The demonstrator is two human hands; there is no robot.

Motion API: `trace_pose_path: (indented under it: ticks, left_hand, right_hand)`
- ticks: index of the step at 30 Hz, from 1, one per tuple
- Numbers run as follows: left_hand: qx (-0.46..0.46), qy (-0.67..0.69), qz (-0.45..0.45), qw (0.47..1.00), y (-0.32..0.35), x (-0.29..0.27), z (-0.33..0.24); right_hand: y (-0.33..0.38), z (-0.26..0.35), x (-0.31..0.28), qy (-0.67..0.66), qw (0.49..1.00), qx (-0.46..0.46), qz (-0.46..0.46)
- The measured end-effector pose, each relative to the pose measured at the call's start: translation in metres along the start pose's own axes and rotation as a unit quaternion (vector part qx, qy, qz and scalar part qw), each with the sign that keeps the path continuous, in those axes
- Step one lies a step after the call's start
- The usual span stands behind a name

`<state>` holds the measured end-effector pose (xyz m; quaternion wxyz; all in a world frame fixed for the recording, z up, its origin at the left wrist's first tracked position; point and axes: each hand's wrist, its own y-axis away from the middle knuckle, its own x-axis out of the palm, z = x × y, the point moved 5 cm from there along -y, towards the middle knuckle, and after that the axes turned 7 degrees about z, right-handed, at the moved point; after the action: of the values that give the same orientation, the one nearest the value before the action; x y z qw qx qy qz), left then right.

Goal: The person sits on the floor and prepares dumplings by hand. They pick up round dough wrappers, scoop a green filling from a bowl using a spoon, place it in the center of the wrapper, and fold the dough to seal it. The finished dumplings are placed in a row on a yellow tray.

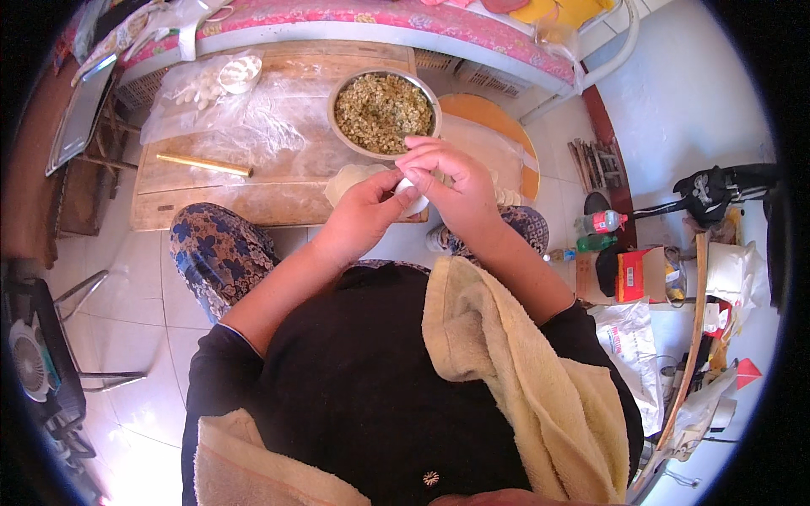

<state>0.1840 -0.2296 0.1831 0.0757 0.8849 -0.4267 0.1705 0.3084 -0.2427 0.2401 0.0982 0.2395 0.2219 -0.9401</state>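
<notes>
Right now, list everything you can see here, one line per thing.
dumpling: one, white, pinched between both hands
metal bowl: one, silver, full of greenish chopped filling, on the board
wooden board: one, light brown, low in front of the knees
rolling pin: one, yellowish, on the board's left part
dough wrapper: one, pale, flat on the board beside the left hand
plastic bag: one, clear, with white dough pieces, board's far left
round tray: one, orange-rimmed, right of the bowl
bottles: two, one clear, one green, on the floor at right
towel: one, beige, over the shoulders
left hand: one, holding the dumpling
right hand: one, fingers curled over the dumpling
</notes>
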Motion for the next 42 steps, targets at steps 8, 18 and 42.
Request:
trace_pose_path:
  ticks: [8, 18, 42]
  left_hand:
    - [-0.085, -0.015, 0.009, 0.996, -0.010, -0.001, 0.001]
    - [-0.113, -0.223, -0.051, 0.967, -0.028, -0.033, -0.005]
    - [0.157, -0.408, -0.020, 0.899, -0.024, 0.009, -0.024]
  right_hand:
    - [0.007, -0.045, 0.012, -0.472, 0.840, 0.251, -0.094]
    - [0.034, -0.092, 0.047, -0.785, 0.544, 0.281, -0.096]
    - [0.047, -0.068, 0.022, -0.804, 0.560, 0.198, -0.030]
